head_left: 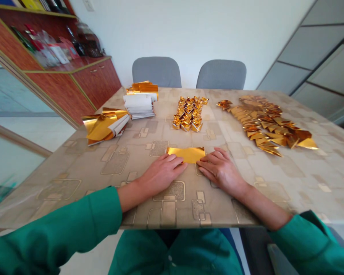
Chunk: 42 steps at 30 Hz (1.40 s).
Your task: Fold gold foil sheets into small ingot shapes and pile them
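A folded sheet of gold foil paper (186, 153) lies flat on the patterned table (114, 164) in front of me. My left hand (162, 173) rests palm down at its near left corner, fingers stretched out onto the paper's edge. On the near right corner lies my right hand (219, 168), also flat with fingers extended and pressing the paper. Neither hand grips anything. Both sleeves are green.
Behind the sheet stands a cluster of folded gold ingots (189, 113). Folded gold triangles (265, 124) spread at the right. Loose gold sheets (104, 126) and a paper stack (139, 104) lie at the left. Two grey chairs (189, 72) stand beyond; a wooden cabinet (60, 72) is left.
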{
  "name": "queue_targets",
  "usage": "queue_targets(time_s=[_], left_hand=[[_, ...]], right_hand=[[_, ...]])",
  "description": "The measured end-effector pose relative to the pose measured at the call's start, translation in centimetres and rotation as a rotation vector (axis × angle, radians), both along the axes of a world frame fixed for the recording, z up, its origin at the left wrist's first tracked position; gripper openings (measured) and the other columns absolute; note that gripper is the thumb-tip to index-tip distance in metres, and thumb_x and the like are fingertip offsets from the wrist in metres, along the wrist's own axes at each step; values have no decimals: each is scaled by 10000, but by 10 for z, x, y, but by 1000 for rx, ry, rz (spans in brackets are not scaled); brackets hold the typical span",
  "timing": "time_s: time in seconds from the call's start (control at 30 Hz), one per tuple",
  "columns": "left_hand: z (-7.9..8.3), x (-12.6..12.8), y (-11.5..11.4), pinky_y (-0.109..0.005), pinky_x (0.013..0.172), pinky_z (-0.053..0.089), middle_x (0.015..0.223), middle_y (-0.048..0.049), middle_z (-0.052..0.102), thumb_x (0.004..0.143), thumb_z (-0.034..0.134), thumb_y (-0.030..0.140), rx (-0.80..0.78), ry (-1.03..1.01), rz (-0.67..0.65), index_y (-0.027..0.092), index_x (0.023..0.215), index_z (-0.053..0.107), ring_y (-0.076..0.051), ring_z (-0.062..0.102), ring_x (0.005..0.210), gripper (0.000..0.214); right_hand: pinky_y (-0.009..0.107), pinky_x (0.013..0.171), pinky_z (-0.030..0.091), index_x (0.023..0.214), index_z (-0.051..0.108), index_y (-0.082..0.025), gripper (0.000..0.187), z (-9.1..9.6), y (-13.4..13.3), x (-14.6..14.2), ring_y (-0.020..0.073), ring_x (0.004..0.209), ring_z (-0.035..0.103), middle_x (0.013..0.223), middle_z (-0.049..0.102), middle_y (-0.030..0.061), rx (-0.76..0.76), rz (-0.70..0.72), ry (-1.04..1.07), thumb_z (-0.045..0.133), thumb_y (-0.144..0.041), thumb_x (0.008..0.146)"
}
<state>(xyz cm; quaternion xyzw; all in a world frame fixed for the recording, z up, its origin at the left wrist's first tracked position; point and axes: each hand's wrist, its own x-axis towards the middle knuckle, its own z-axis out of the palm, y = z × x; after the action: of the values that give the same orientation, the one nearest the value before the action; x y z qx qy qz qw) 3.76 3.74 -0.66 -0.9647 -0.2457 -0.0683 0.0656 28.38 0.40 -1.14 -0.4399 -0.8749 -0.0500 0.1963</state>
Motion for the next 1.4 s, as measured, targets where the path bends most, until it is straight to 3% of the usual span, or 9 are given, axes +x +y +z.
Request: queue_targets(time_s=[0.27, 0.43, 0.6, 0.77, 1.0, 1.4], left_hand=[[-4, -53, 7, -371, 979, 479, 1271, -86, 649, 945, 471, 108, 3, -55, 16, 127, 1202, 623, -222, 576, 1122, 299], [12, -36, 13, -428, 970, 462, 1002, -69, 709, 941, 547, 264, 17, -6, 17, 159, 961, 677, -234, 608, 992, 168], [17, -11, 22, -334, 745, 519, 940, -82, 676, 925, 520, 159, 9, 103, 51, 149, 958, 663, -213, 632, 861, 147], [12, -10, 22, -335, 650, 518, 849, -85, 665, 895, 515, 96, 91, 113, 52, 130, 892, 644, -224, 636, 762, 133], [6, -22, 11, -318, 744, 534, 912, -85, 685, 899, 525, 98, 115, 48, 87, 134, 909, 646, -212, 647, 854, 126], [6, -36, 6, -316, 802, 526, 984, -89, 686, 922, 501, 122, 0, -35, 73, 156, 1005, 636, -200, 640, 912, 163]], right_hand=[[429, 1049, 304, 978, 725, -227, 214, 3, 2, 2, 191, 923, 604, 947, 722, 32, -14, 12, 14, 518, -282, 981], [415, 1012, 319, 912, 705, -206, 185, 11, 7, -3, 204, 910, 585, 889, 683, 45, -94, 5, -65, 546, -287, 961], [402, 977, 335, 889, 674, -182, 189, 20, 21, -14, 222, 904, 571, 880, 664, 67, -91, 13, -171, 611, -358, 917], [364, 864, 360, 879, 660, -179, 216, 19, 27, -24, 213, 851, 560, 860, 658, 64, -46, 59, -192, 591, -379, 921], [334, 844, 352, 880, 658, -180, 174, 13, 25, -17, 180, 832, 542, 841, 644, 48, -2, 189, -159, 494, -146, 927], [321, 830, 387, 789, 638, -180, 200, 17, 25, -12, 177, 789, 554, 772, 643, 42, -10, 213, -111, 487, -109, 900]])
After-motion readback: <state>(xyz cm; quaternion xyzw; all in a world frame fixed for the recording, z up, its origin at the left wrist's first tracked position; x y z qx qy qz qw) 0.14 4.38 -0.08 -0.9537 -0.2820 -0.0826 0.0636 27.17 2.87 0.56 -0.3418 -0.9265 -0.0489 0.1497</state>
